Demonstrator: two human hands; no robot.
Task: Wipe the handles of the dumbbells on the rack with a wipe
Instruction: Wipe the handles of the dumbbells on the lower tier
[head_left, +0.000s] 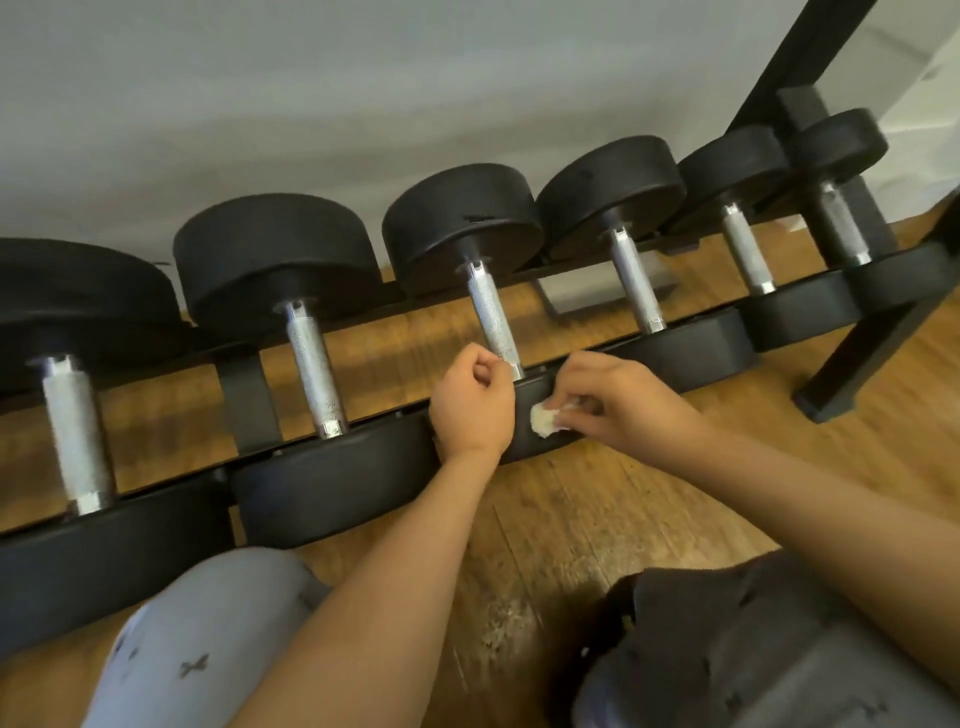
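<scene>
1. Lift the wipe (543, 418) onto the middle handle (493, 317). Wrap it round the rough metal and rub along the whole length; this should clean it best.
2. Your right hand (618, 400) pinches the crumpled wipe between thumb and fingertips, over the near head of that dumbbell (462, 228), just beside the handle's end.
3. Your left hand (470, 400) has its fingers curled at the handle's near end; whether they grip it, I cannot tell.
4. Both forearms reach forward to the rack (878, 338).
</scene>
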